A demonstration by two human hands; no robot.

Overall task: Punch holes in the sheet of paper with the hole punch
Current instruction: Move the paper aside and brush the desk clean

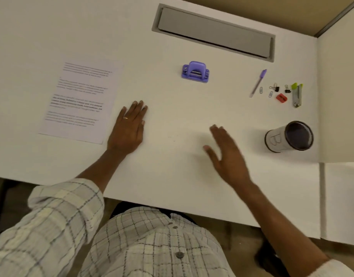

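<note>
**Both hands empty, one sheet and one punch on the desk**

I count one sheet of paper (pixel 80 100), one purple hole punch (pixel 195 71), one purple pen (pixel 258 83), two paper clips (pixel 261 90), two binder clips (pixel 275 88), one red sharpener (pixel 281 97), one green-tipped stapler (pixel 297 95) and one cup (pixel 289 136).

The sheet lies flat on the white desk (pixel 172 120). Its long axis runs away from me and leans a little to the right, with the printed lines reading from my side. The punch sits with its long axis across the desk, left to right, its handle hump uppermost.

My left hand (pixel 128 126) rests palm down on the desk, fingers straight, holding nothing. The sheet is just beside it on the left, and I cannot tell whether its near corner touches my wrist. My right hand (pixel 228 154) is blurred, fingers stretched out, with nothing in it. The punch lies farther out on the desk, well apart from both hands and roughly between them.
</note>
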